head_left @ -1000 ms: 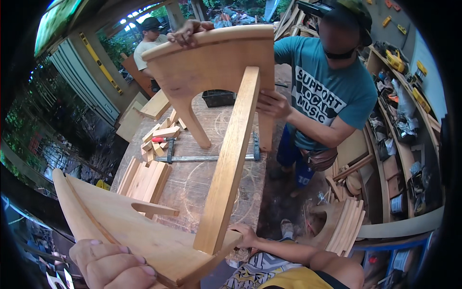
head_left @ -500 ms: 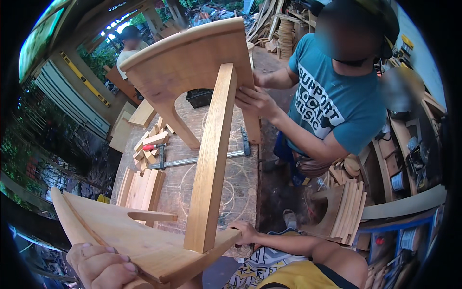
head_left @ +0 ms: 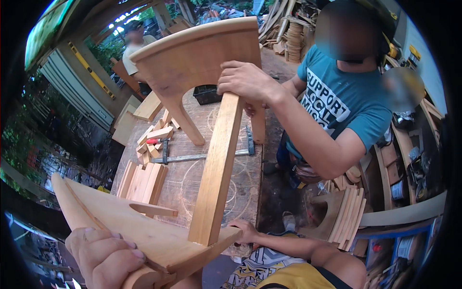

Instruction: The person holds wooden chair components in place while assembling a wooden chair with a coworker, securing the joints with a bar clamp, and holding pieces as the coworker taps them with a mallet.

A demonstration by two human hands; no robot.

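Wooden near panel [head_left: 139, 236]: our left hand [head_left: 106, 257] clamped its edge, our right hand [head_left: 246, 231] gripped it beside the rail [head_left: 216, 168].

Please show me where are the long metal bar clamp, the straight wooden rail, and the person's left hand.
Long metal bar clamp [head_left: 202, 156], head view: middle of its bar.
Straight wooden rail [head_left: 219, 168], head view: middle of its front face.
Left hand [head_left: 106, 255], head view: its knuckles, gripping the near curved wooden panel [head_left: 120, 219].
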